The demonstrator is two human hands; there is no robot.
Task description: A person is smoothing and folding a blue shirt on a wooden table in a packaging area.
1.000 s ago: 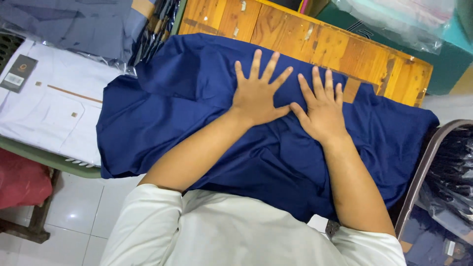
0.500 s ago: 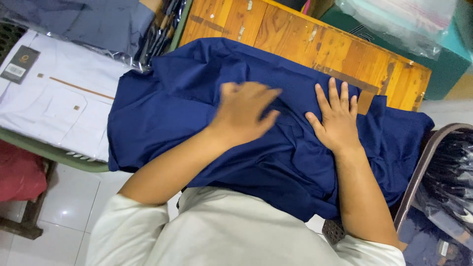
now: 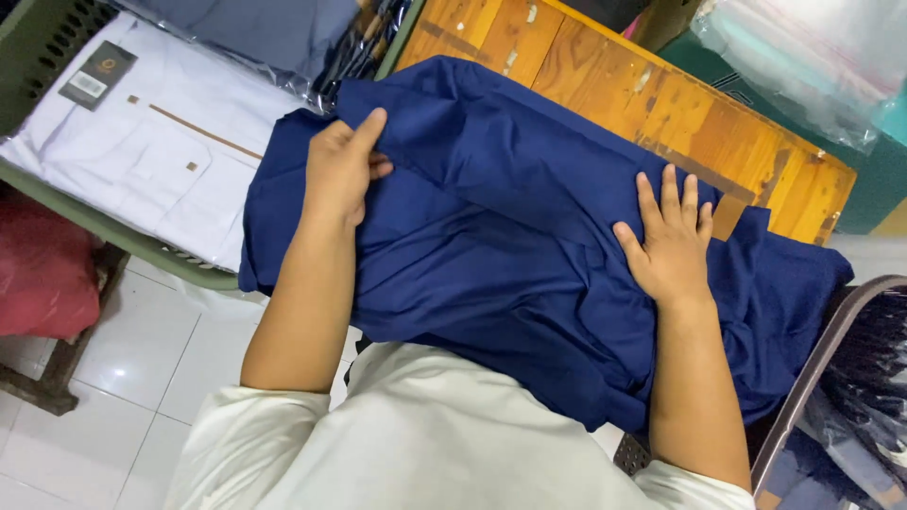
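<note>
A dark navy blue garment lies spread over a wooden table, hanging off its near edge toward my body. My left hand pinches a fold of the fabric at the garment's left side, thumb over the cloth. Flat on the cloth at the right rests my right hand, fingers together and palm down.
A green basket at the left holds a white folded shirt in plastic and a grey-blue packaged garment. A red bundle sits below it. Clear plastic bags lie at the top right. A dark rack edge stands at the right.
My left hand has slid from the middle of the garment to its left side and taken hold of a fold. My right hand stays flat on the cloth.
</note>
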